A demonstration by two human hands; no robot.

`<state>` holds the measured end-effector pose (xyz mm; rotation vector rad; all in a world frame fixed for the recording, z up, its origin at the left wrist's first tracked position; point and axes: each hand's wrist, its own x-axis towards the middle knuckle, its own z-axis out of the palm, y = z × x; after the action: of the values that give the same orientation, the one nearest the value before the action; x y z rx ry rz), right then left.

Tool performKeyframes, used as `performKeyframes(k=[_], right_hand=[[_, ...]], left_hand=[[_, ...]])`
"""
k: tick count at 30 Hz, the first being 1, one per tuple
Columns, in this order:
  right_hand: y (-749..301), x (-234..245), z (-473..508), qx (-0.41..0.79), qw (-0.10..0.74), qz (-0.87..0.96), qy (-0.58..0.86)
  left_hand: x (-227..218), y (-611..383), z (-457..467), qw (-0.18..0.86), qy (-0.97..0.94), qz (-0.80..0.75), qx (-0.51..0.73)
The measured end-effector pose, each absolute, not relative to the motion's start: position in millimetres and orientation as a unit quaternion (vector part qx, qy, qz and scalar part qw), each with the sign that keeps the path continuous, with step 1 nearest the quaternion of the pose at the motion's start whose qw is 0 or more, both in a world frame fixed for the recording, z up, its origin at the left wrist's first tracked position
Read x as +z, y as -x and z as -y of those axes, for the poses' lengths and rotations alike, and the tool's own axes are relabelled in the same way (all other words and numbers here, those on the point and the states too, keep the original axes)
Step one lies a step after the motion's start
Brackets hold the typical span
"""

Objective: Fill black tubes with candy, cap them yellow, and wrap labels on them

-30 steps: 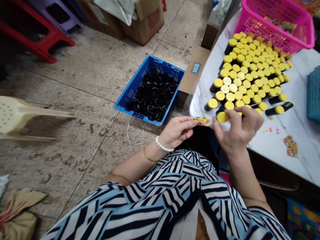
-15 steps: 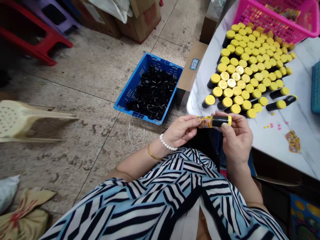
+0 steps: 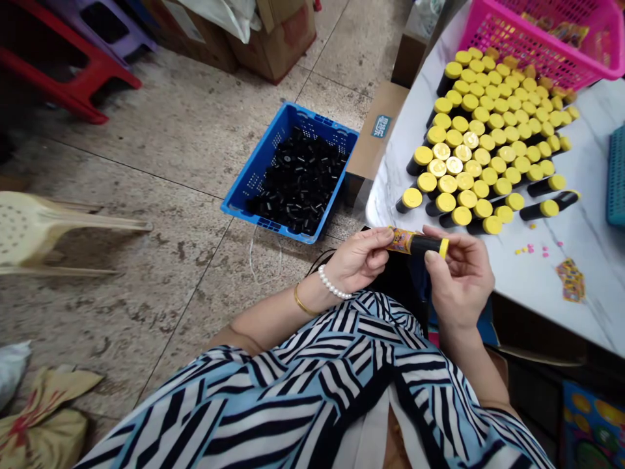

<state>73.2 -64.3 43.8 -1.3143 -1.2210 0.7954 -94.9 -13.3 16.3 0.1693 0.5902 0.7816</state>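
Observation:
In front of my body I hold a small black tube [image 3: 424,245] with a yellow cap [image 3: 444,248], lying nearly level and tipped slightly down to the right. My right hand [image 3: 461,277] grips it by the capped end, thumb in front and fingers behind. A colourful printed label [image 3: 402,240] covers the tube's left end. My left hand [image 3: 364,257] pinches that end between thumb and fingers; whether it grips only the label or the tube too is hidden. Beside my right hand, several yellow-capped black tubes [image 3: 466,198] stand on the white table [image 3: 532,306].
Colourful labels [image 3: 571,280] and small pink and yellow pellets [image 3: 531,249] lie on the table. A pink basket [image 3: 541,62] stands at its back, a teal basket [image 3: 616,176] at right. On the floor are a blue crate [image 3: 234,207] of black pieces, cardboard boxes [image 3: 273,39] and stools [image 3: 43,225].
The capped end of the tube has tipped a little downward in my right hand, with its fingers shifted. My left hand keeps its pinch at the label end. The view has moved slightly.

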Motion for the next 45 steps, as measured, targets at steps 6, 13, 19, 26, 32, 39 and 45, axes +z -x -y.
performKeyframes(k=[6, 13, 19, 26, 32, 39, 45], right_hand=[[-73.4, 44.6, 61.2, 0.33, 0.528, 0.548, 0.559], [-82.3, 31.0, 65.1, 0.302, 0.593, 0.55, 0.504], [-93.4, 35.7, 71.4, 0.341, 0.516, 0.612, 0.493], [-109.4, 47.0, 74.5, 0.208, 0.384, 0.747, 0.501], [-122.0, 41.2, 72.2, 0.147, 0.39, 0.77, 0.483], [-115.2, 34.5, 75.3, 0.112, 0.406, 0.777, 0.467], [-109.0, 22.7, 75.1, 0.301, 0.456, 0.655, 0.522]], left_hand=[[10.7, 95.0, 20.3, 0.862, -0.142, -0.304, 0.38], [11.9, 105.6, 30.7, 0.761, -0.271, -0.351, 0.473], [15.3, 106.9, 29.4, 0.782, -0.372, -0.295, 0.404], [12.3, 96.9, 25.9, 0.776, -0.405, -0.295, 0.384], [12.5, 99.1, 23.9, 0.8, -0.381, -0.296, 0.355], [16.5, 97.5, 23.9, 0.763, -0.413, -0.334, 0.368], [29.7, 93.6, 21.2, 0.739, -0.471, -0.344, 0.337]])
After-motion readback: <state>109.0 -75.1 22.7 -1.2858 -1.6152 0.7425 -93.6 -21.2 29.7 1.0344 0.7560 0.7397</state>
